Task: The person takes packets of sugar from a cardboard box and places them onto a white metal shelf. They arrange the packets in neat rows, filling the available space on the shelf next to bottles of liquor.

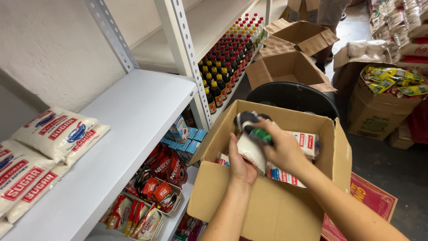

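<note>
Both hands inside open cardboard box (272, 209), w/ white sugar bag (250, 151) between them. Left hand (240, 163) cups bag from below/side to carry weight; right hand (281, 147) clamps over top, steadying it. Both grips closed on the bag, which sits above other packs near box's far wall. Shelf (129, 129) w/ more sugar bags at left.
</note>
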